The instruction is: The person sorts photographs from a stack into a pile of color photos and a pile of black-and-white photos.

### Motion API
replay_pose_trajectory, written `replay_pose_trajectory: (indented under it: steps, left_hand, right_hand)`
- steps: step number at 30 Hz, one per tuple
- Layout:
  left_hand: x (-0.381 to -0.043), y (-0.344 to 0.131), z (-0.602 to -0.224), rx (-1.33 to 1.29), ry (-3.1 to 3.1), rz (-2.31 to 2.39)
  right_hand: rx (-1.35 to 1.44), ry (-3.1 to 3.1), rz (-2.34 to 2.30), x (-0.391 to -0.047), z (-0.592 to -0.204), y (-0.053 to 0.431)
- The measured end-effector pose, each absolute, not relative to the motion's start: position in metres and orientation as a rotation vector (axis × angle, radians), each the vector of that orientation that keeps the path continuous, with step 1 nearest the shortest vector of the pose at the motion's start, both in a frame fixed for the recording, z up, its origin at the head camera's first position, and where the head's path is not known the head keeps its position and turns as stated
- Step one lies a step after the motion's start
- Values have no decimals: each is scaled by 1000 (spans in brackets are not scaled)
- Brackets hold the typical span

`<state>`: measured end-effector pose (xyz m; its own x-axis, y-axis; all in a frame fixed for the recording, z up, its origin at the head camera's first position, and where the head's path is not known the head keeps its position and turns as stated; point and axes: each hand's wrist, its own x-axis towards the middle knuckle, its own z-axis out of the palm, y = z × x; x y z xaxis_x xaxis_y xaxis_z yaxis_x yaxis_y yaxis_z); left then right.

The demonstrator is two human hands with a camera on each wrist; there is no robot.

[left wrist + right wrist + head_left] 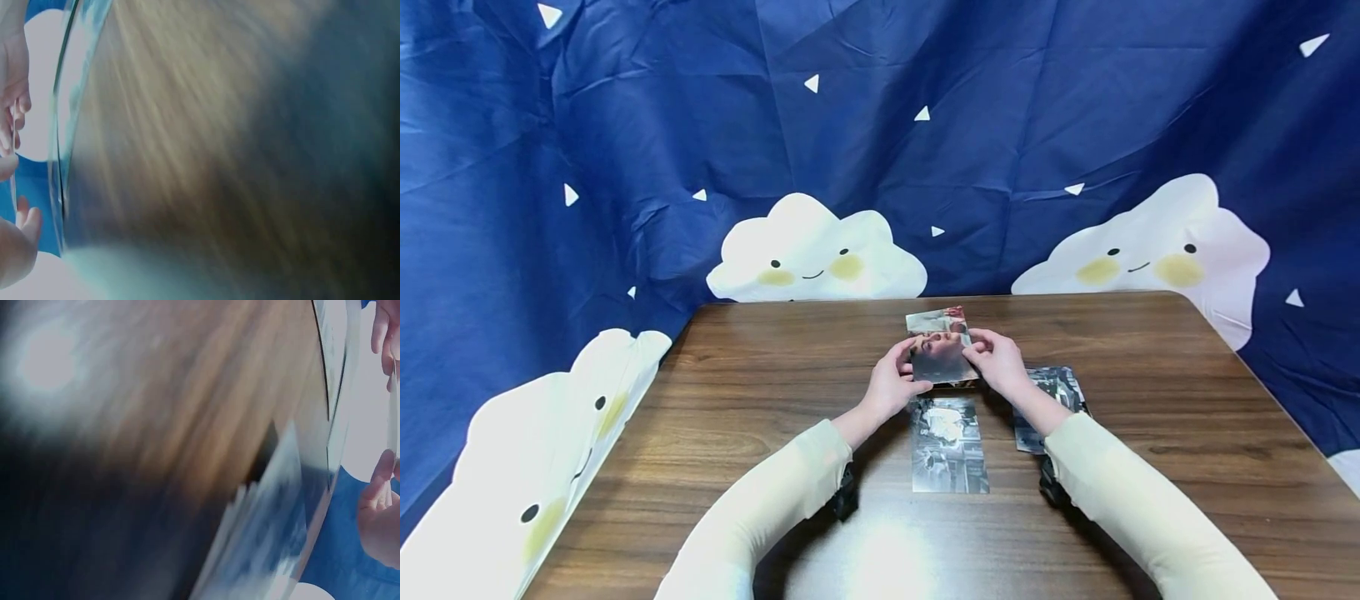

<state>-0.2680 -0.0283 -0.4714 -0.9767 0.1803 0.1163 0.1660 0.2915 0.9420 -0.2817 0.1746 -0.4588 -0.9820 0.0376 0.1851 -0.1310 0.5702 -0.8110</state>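
Both hands hold a glossy photo print (943,360) between them above the table, one at each side edge. The left hand (891,381) grips its left edge, thumb at the lower corner. At the upper right edge, the right hand (997,360) pinches it between thumb and fingers. Another print (928,322) with a red patch shows behind its top; whether it is held too, I cannot tell. Nearer on the table lies a black-and-white photo (950,446). In the right wrist view the held print (393,419) appears nearly edge-on.
A stack of black-and-white photos (1063,390) lies on the right, partly hidden under the right forearm; its layered edges show in the right wrist view. The wooden table (760,383) ends at a blue curtain (865,125) with cloud faces.
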Motion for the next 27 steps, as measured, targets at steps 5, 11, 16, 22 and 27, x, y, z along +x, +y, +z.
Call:
replay_pose_trajectory:
  steps: [5, 11, 16, 22, 27]
  left_hand:
    - [-273, -31, -478, 334, 2523, 1812]
    - [-279, -31, -485, 349, 2498, 1806]
    - [-282, -32, -484, 334, 2579, 1696]
    - [-286, -32, -484, 319, 2646, 1581]
    - [-287, -31, -484, 330, 2703, 1498]
  right_hand:
    - [47, -2632, 1398, -286, -467, 170]
    - [-22, -2623, 1493, -289, -472, 169]
    - [-57, -2620, 1538, -290, -474, 169]
    - [-63, -2670, 1488, -294, -476, 169]
    - [-92, -2735, 1405, -295, -478, 171]
